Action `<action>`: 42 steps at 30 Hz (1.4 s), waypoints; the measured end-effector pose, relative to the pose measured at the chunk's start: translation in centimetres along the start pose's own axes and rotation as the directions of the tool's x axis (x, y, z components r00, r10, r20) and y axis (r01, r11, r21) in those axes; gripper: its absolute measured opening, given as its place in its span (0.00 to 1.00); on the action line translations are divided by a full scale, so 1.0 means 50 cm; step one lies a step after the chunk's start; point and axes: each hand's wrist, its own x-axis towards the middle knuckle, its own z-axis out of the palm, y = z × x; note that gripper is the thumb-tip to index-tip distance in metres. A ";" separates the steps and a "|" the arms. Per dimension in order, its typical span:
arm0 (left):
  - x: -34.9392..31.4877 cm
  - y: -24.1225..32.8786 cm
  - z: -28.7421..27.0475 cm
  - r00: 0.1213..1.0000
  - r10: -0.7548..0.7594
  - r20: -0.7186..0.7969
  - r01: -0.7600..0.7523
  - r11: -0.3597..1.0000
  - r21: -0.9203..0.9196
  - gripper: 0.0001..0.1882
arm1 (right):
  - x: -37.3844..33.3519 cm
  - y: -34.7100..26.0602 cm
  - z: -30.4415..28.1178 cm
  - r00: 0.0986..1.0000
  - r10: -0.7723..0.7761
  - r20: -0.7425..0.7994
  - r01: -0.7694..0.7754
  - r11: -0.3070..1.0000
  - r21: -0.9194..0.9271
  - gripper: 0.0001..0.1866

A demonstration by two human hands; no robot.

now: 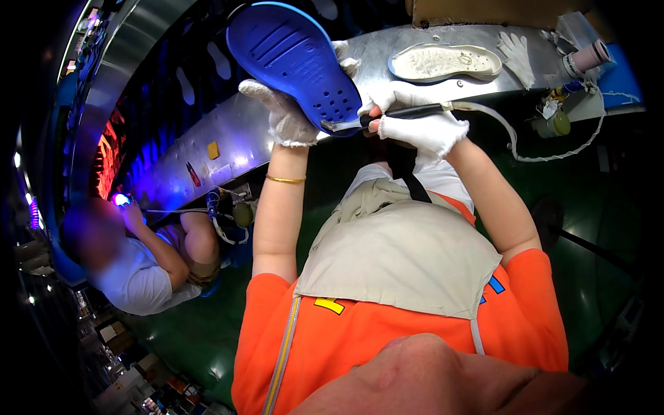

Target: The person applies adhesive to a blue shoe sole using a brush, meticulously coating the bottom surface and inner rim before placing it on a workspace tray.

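Observation:
A blue shoe sole (290,59), with grooves at its wide far end and small holes near its heel, is tilted up above the metal ledge. My left hand (287,117), in a white glove, grips it from the left and beneath, some fingertips showing past its right edge. In my right hand (422,131), gloved with bare fingertips, is a black-handled glue brush (408,111) fed by a pale hose (508,128). Its tip meets the sole's heel edge. A white sole with a blue rim (446,63) lies on the ledge beyond my right hand.
On the metal ledge (238,135) lie a loose white glove (515,59), a pink roll (588,59), a yellow block (213,150) and a red tool (193,174). Dark belt with soles runs behind. A co-worker (149,270) sits at left; a cardboard box (484,12) stands at back.

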 end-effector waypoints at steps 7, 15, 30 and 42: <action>0.019 0.024 0.023 0.972 -0.202 -0.117 0.234 0.858 0.458 0.58 | 0.014 -0.025 -0.027 0.995 0.090 0.035 -0.088 0.995 -0.047 0.07; 0.042 0.050 0.016 0.874 -0.339 -0.349 0.481 0.708 0.517 0.48 | 0.029 -0.040 -0.009 0.985 0.044 0.169 0.018 0.939 -0.344 0.08; 0.064 0.055 0.018 0.765 -0.309 -0.565 0.624 0.575 0.529 0.44 | 0.061 -0.030 -0.041 0.991 -0.102 0.090 0.129 0.914 -0.384 0.08; 0.035 0.111 0.055 0.931 0.029 -0.364 0.016 0.993 0.119 0.44 | 0.063 -0.049 -0.081 0.986 -0.152 0.063 0.164 0.911 -0.378 0.08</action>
